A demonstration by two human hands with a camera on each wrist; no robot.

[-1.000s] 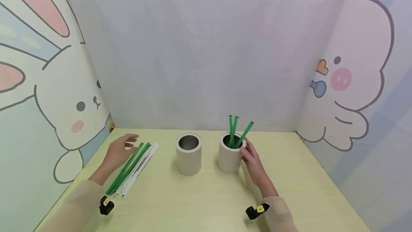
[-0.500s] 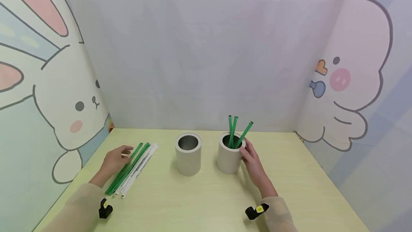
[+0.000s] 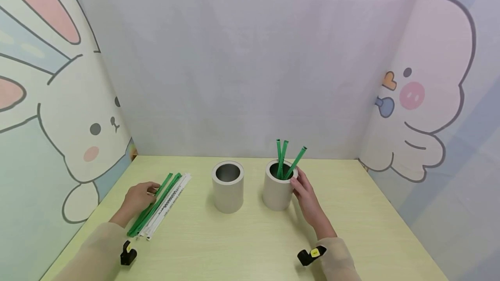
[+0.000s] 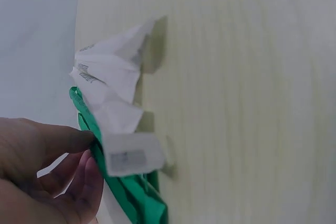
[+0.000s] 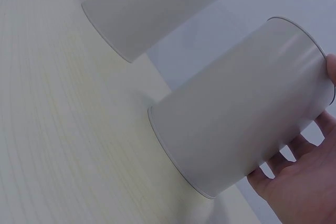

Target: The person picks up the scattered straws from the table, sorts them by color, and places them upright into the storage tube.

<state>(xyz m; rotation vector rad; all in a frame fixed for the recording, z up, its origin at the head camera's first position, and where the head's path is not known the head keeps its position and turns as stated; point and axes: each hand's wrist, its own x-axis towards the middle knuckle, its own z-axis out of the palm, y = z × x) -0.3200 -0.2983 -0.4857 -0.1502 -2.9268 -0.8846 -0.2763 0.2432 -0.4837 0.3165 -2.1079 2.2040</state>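
Observation:
My left hand (image 3: 138, 197) is at the left pile, thumb and fingertips pinching the outer edge of the green-wrapped straws (image 4: 128, 190). White paper-wrapped straws (image 3: 166, 207) with dark print lie alongside them, their flat wrapper ends (image 4: 134, 153) toward the left wrist camera. On the right, my right hand (image 3: 306, 198) holds a light grey cylindrical cup (image 3: 276, 194) by its right side, thumb near the rim. Several fingers press its wall in the right wrist view. Three green straws (image 3: 282, 159) stand in that cup, leaning different ways. The cup rests upright on the table.
A second grey cup (image 3: 228, 196) stands upright in the middle, left of the held one, with a dark inside and no straws showing. Both stand on a pale wooden table (image 3: 218, 250). A grey cloth backdrop (image 3: 250, 77) and printed side panels (image 3: 425, 77) enclose the table.
My left hand has come down and slightly toward me, from above the straws onto the green ones. My right hand stays on its cup; the cups and straws have not visibly moved.

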